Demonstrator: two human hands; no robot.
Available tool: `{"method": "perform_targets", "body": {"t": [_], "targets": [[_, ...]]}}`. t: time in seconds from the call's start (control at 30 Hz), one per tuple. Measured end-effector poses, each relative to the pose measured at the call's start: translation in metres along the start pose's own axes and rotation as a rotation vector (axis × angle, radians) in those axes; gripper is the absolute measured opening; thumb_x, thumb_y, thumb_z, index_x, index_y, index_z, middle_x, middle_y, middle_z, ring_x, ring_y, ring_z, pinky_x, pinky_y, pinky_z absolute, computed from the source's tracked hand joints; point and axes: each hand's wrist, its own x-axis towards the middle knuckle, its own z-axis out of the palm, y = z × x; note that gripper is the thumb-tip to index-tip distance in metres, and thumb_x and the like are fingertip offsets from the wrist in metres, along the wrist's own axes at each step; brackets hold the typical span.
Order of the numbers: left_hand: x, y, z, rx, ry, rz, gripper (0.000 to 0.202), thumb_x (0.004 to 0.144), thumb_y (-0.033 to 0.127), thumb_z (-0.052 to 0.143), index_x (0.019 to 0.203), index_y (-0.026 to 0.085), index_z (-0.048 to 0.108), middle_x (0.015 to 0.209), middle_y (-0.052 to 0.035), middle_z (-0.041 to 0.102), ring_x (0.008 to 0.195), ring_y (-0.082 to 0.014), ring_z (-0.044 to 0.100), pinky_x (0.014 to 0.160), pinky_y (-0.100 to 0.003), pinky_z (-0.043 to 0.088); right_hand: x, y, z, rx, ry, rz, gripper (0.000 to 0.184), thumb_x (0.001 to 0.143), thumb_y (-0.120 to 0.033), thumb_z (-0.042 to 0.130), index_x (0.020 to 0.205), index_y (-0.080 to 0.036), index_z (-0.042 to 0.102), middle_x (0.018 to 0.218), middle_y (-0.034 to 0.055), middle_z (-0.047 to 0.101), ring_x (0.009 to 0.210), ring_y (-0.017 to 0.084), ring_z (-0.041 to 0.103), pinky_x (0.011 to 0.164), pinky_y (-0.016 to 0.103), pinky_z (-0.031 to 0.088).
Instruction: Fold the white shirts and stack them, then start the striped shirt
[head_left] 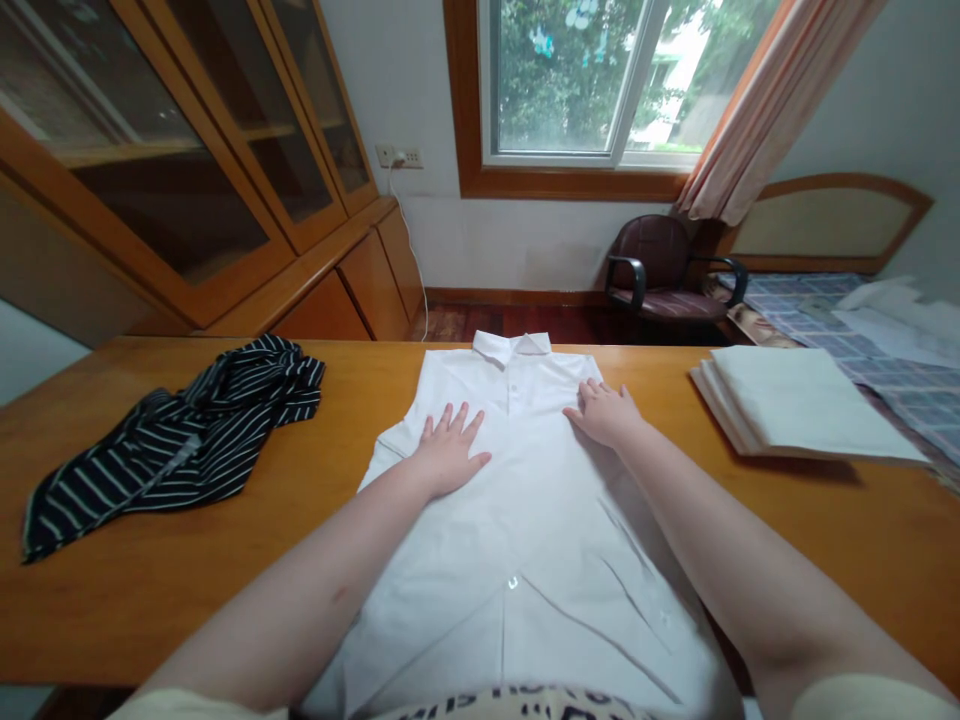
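Two hands [450,458] [604,412] touch a white shirt [517,490]; the cabinet [225,140] holds shelves [270,131].

Soft daylight is coming through the sliding glass window with the brown wooden frame [566,90], and its right pane is partly glowing white. The white collared cloth shirt [517,500] is turning greyer toward its lower part. The stack of flat white sheets [814,400] is casting a shadow on the orange-brown wooden table [150,590]. Near the borders, the tall brown glass-doored wooden cabinet [187,200] is leaning and stretching.
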Motion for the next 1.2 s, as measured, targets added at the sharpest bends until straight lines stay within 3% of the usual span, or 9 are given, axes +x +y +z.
{"method": "perform_targets", "body": {"t": [0.1,0.17,0.23,0.33,0.4,0.5,0.73,1.03,1.2], "targets": [[-0.013,0.010,-0.022,-0.016,-0.131,0.022,0.081,0.079,0.059,0.049,0.148,0.024,0.028,0.156,-0.0148,0.017,0.141,-0.0395,0.018,0.105,-0.059,0.027,-0.006,-0.008,-0.025,-0.058,-0.139,0.066,0.059,0.083,-0.061,0.046,0.113,-0.014,0.066,0.115,0.0205,0.065,0.111,0.036,0.057,0.104,0.059,0.024],[-0.010,0.016,-0.042,-0.009,-0.185,0.017,0.068,0.080,0.059,0.048,0.138,0.024,0.045,0.148,-0.0155,0.037,0.131,-0.0380,0.040,0.099,-0.051,0.038,0.001,-0.016,-0.038,-0.020,-0.161,0.123,0.055,0.083,-0.058,0.049,0.109,-0.014,0.068,0.112,0.0206,0.066,0.107,0.036,0.060,0.096,0.053,0.038],[0.006,0.022,-0.061,0.012,-0.217,-0.001,0.055,0.083,0.057,0.044,0.123,0.022,0.058,0.129,-0.0152,0.058,0.113,-0.0338,0.058,0.090,-0.044,0.046,0.013,-0.025,-0.042,0.053,-0.058,0.127,0.051,0.086,-0.052,0.047,0.115,-0.013,0.064,0.115,0.0208,0.064,0.107,0.034,0.060,0.087,0.045,0.045],[0.045,0.028,-0.072,0.019,-0.046,-0.038,0.049,0.085,0.050,0.045,0.118,0.017,0.060,0.121,-0.0167,0.063,0.108,-0.0317,0.060,0.089,-0.042,0.046,0.033,-0.039,-0.030,0.137,0.198,-0.007,0.048,0.092,-0.041,0.041,0.128,-0.011,0.053,0.129,0.0207,0.056,0.118,0.031,0.053,0.096,0.043,0.040],[0.070,0.030,-0.063,-0.009,0.137,-0.045,0.050,0.087,0.046,0.045,0.125,0.015,0.055,0.130,-0.0169,0.057,0.118,-0.0308,0.054,0.098,-0.043,0.040,0.042,-0.044,-0.014,0.157,0.290,-0.125,0.048,0.094,-0.037,0.038,0.134,-0.012,0.047,0.142,0.0183,0.045,0.131,0.029,0.040,0.107,0.046,0.029],[0.095,0.031,-0.036,-0.025,0.328,0.037,0.060,0.092,0.044,0.037,0.144,0.015,0.035,0.152,-0.0139,0.031,0.140,-0.0276,0.027,0.113,-0.045,0.021,0.047,-0.046,0.008,0.154,0.229,-0.267,0.049,0.096,-0.039,0.036,0.139,-0.016,0.042,0.149,0.0140,0.036,0.139,0.028,0.027,0.110,0.053,0.021],[0.110,0.025,-0.002,-0.040,0.244,0.095,0.065,0.093,0.049,0.029,0.150,0.020,0.020,0.157,-0.0079,0.020,0.144,-0.0251,0.015,0.115,-0.049,0.011,0.046,-0.046,0.014,0.171,0.111,-0.470,0.061,0.095,-0.057,0.027,0.147,-0.026,0.032,0.153,0.0092,0.031,0.142,0.027,0.022,0.111,0.056,0.013],[0.114,0.023,-0.003,-0.042,0.237,0.052,0.068,0.092,0.056,0.025,0.151,0.022,0.019,0.158,-0.0070,0.013,0.145,-0.0244,0.012,0.114,-0.050,0.012,0.049,-0.042,0.018,0.233,0.114,-0.206,0.079,0.091,-0.058,0.034,0.152,-0.016,0.008,0.155,0.0122,0.024,0.143,0.025,0.018,0.113,0.053,0.011],[0.114,0.023,-0.003,-0.042,0.250,0.053,0.068,0.091,0.056,0.026,0.150,0.022,0.019,0.158,-0.0071,0.014,0.144,-0.0245,0.013,0.114,-0.050,0.011,0.048,-0.038,0.015,0.243,0.100,-0.317,0.066,0.092,-0.054,0.037,0.147,-0.018,0.030,0.152,0.0112,0.031,0.143,0.027,0.018,0.113,0.056,0.006]]}}
